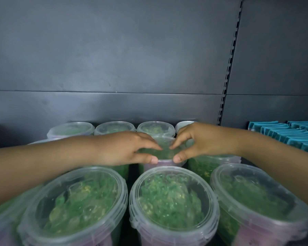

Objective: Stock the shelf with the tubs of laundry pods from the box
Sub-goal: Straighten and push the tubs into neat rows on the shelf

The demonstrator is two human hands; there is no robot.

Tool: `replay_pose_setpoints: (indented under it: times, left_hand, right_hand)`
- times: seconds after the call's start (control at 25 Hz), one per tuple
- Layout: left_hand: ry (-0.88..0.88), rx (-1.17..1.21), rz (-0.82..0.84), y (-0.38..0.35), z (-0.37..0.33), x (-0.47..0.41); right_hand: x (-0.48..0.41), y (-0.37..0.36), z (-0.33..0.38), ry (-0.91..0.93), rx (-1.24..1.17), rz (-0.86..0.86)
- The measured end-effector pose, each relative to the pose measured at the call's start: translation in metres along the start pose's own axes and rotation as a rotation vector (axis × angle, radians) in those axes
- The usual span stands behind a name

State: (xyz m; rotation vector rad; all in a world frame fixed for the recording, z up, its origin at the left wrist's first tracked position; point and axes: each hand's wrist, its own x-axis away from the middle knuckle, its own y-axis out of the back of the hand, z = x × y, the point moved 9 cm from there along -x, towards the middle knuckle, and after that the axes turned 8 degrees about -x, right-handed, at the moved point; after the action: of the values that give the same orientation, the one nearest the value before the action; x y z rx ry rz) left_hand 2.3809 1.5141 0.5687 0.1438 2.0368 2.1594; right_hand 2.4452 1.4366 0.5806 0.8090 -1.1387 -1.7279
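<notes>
The left hand (128, 150) and right hand (203, 142) clasp a clear round plastic tub of green pods (164, 154), fingers curled over its lid. The two-sided hold probably serves to seat it squarely between the neighbouring tubs (212, 164).

Seen from a single wide-angle camera worn on the person's head, the view faces forward and slightly down into a shelf bay at very close range. The front-row tubs (172, 201) crowd the bottom edge, swollen by the lens. Both forearms enter from the lower left and right edges. The left hand (130, 150) and right hand (201, 141) meet just below frame centre, gripping a middle-row tub (164, 150). The dark back panel (114, 50) fills the upper half, square to the camera. A slotted upright (229, 68) leans at right, with teal packs (292, 134) at the far right edge.
</notes>
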Motion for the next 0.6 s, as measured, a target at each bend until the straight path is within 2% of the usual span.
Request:
replay_pose_setpoints:
  times: [0.08, 0.16, 0.28, 0.4, 0.6]
  left_hand:
    - [-0.008, 0.01, 0.089, 0.001, 0.005, 0.003]
    - [0.034, 0.036, 0.124, 0.005, 0.01, 0.004]
    - [0.11, 0.014, 0.035, 0.006, 0.003, 0.001]
    - [0.108, -0.004, -0.021, 0.0, -0.007, 0.0]
    - [0.146, 0.063, 0.115, 0.0, 0.001, 0.004]
  right_hand:
    - [-0.002, 0.001, 0.009, 0.054, 0.03, -0.065]
    - [-0.003, 0.004, 0.009, 0.06, 0.008, -0.036]
    - [-0.002, 0.005, -0.003, 0.014, -0.044, 0.06]
    - [0.0, 0.004, -0.007, 0.018, -0.045, 0.003]
    - [0.002, 0.004, 0.002, 0.064, -0.048, -0.016]
